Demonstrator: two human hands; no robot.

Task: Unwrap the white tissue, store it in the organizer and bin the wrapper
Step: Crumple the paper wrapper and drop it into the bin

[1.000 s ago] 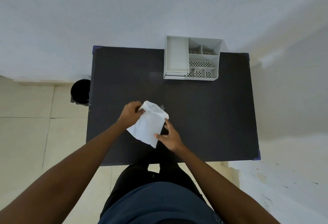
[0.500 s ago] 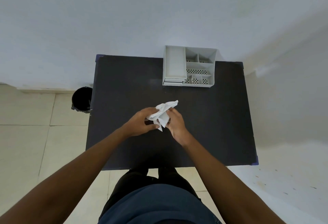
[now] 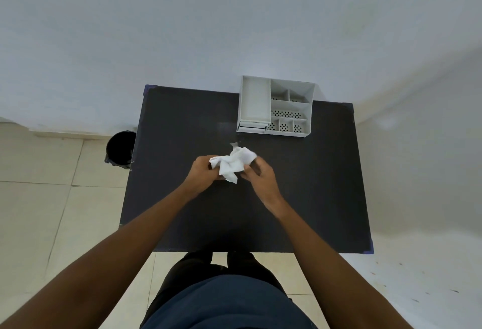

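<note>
crumpled white tissue (image 3: pixel 234 163) between left hand (image 3: pixel 202 174) and right hand (image 3: pixel 259 176)

1. A plain, sparsely furnished room, more like a bare home or office corner than a kitchen or workshop; which of the two cannot be told.
2. A small dark table (image 3: pixel 182 125) fills the centre of the frame, pushed against a bare pale wall (image 3: pixel 182 28) across the top.
3. A white plastic desk organizer (image 3: pixel 309 109) with several compartments stands at the table's far edge, right of centre.
4. A black waste bin (image 3: pixel 120 148) sits on the floor just beside the table's left side.
5. The floor (image 3: pixel 39 211) at the left is laid with large cream tiles.
</note>
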